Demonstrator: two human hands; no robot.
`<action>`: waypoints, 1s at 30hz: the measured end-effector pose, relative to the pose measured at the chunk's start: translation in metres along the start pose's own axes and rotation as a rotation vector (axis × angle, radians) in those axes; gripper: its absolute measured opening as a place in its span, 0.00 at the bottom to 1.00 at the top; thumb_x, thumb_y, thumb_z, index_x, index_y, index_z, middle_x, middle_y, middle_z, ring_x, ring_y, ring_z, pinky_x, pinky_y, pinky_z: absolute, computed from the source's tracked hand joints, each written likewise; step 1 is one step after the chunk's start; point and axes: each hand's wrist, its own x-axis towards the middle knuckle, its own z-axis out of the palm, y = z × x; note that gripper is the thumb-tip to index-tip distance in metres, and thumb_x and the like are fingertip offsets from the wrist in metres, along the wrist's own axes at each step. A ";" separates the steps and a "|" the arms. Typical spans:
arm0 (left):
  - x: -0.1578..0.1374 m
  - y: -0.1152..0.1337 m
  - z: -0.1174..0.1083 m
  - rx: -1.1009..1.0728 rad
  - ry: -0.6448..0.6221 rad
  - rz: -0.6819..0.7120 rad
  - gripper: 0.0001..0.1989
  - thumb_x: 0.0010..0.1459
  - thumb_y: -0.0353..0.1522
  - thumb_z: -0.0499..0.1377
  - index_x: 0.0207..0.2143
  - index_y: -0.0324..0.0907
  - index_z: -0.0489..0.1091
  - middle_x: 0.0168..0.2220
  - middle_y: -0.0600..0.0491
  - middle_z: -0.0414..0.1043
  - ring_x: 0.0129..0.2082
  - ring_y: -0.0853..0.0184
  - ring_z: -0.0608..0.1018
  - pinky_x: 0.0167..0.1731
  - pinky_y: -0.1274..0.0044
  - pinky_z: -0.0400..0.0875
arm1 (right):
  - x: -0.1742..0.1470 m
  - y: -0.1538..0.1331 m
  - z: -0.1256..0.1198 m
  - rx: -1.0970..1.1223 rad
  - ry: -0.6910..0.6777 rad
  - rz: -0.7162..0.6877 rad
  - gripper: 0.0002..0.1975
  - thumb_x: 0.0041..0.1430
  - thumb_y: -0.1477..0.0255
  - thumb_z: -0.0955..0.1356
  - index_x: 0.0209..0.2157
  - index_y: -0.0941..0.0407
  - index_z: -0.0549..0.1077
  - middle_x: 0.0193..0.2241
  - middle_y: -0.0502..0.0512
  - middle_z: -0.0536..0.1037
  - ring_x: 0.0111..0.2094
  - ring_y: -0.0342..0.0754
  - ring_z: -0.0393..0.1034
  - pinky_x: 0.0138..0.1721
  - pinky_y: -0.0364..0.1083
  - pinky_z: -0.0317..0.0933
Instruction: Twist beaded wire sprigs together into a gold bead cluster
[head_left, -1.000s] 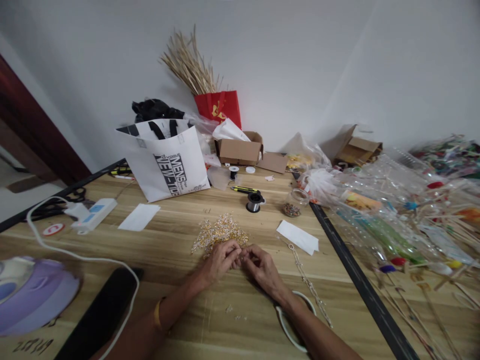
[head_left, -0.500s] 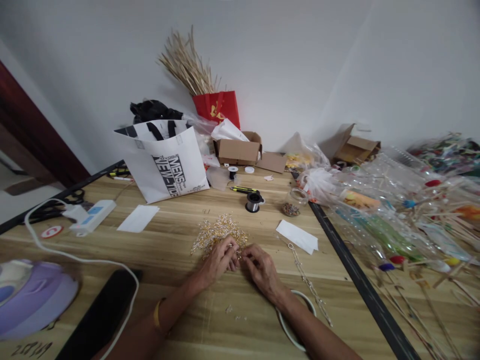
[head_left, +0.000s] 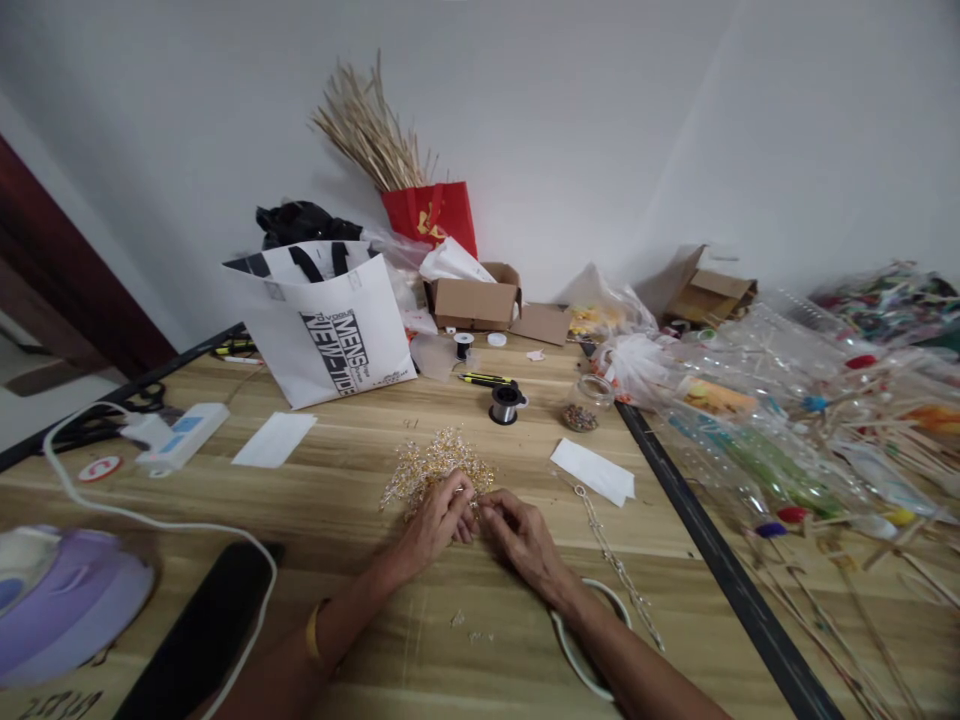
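A bushy cluster of gold and clear beads on thin wire (head_left: 424, 468) lies at the middle of the table, partly behind my left hand (head_left: 444, 512). The fingers of that hand are curled closed at the cluster's near edge and appear to grip it. Close beside it, my right hand (head_left: 521, 535) has thumb and forefinger pinched together. Whatever sits in that pinch is too small to make out. A beaded chain (head_left: 619, 565) rests to the right of my right hand. Several tiny clear beads (head_left: 459, 619) lie nearer to me.
A white ring (head_left: 577, 660) lies under my right forearm. Beyond my hands stand a wire spool (head_left: 505, 404) and a glass jar of beads (head_left: 587, 405). White paper bag (head_left: 330, 325), power strip (head_left: 184, 438) and purple appliance (head_left: 71, 605) are leftward; plastic packs (head_left: 727, 420) cover the right.
The view has shifted very slightly. Both hands keep nearly the same place and grip, close together at the bead cluster.
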 end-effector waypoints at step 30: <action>0.004 -0.006 0.004 -0.292 -0.194 -0.091 0.15 0.46 0.38 0.63 0.28 0.36 0.65 0.22 0.54 0.70 0.23 0.70 0.73 0.25 0.78 0.68 | -0.002 0.000 0.002 0.177 0.017 0.047 0.14 0.62 0.61 0.59 0.29 0.57 0.63 0.16 0.45 0.63 0.18 0.39 0.56 0.20 0.38 0.51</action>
